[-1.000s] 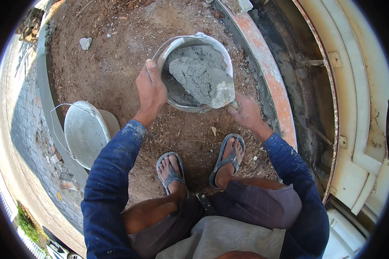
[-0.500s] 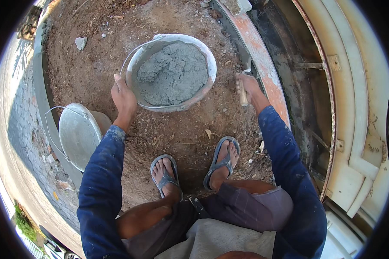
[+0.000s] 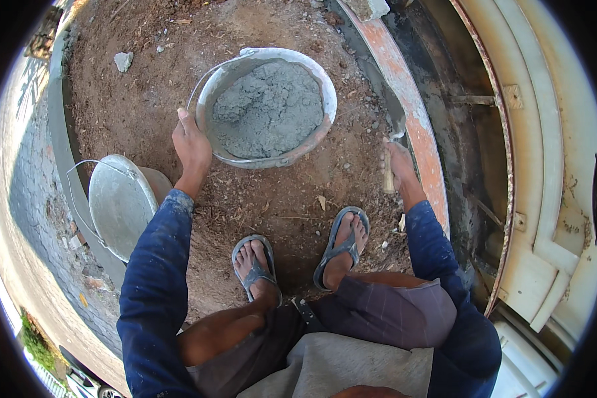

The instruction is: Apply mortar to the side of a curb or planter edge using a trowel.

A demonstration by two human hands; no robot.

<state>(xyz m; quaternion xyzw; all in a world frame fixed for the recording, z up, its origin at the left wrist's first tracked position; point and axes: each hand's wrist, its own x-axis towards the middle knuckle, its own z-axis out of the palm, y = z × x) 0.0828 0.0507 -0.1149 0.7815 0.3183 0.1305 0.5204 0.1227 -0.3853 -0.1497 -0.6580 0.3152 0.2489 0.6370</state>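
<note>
A round bucket (image 3: 331,99) of wet grey mortar (image 3: 268,109) stands on the soil in front of me. At its left side, my left hand (image 3: 192,151) is closed on the thin wire bucket handle (image 3: 202,81), thumb upward. My right hand (image 3: 401,166) is wrapped round the wooden grip of a trowel (image 3: 388,174). The trowel's metal neck and blade point away from me, along the inner side of the low wall on the right. Much of the blade is hard to tell from the grey mortar-coloured strip there.
A second bucket (image 3: 116,205), grey-coated inside, leans by the left kerb (image 3: 63,126). A low wall with worn reddish paint (image 3: 421,123) curves along the right, a dark trench beyond it. A stone (image 3: 123,62) lies far left. My sandalled feet stand on the soil.
My right hand has moved right with the trowel, closer to the low wall. My left hand stays at the mortar bucket, which sits almost the same in view.
</note>
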